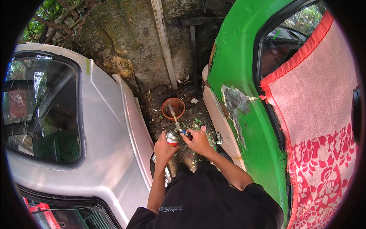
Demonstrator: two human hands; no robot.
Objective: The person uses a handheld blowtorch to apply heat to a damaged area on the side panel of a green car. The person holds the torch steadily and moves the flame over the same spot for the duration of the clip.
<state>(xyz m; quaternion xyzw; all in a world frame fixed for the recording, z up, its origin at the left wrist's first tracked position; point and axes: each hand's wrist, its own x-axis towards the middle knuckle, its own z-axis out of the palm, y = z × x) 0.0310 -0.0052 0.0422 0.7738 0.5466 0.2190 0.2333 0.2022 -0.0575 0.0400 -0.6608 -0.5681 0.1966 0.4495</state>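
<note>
In the middle of the view my left hand (164, 149) is wrapped round a gas canister (172, 139) with a silver top and a red band. A blowtorch head (175, 119) with a brass-coloured tube is fitted on it and points forward over a round orange bowl (165, 113) on the littered ground. My right hand (196, 142) is closed on the torch's dark handle (186, 134), which has a blue part. Whether a flame is lit I cannot tell.
A silver car body (99, 152) stands at my left. At my right is a green car body (232, 57) with a scraped patch (238, 110) and a pink-red patterned cloth (316, 107) over it. Ahead are a stained wall (126, 34) and a leaning plank (164, 45).
</note>
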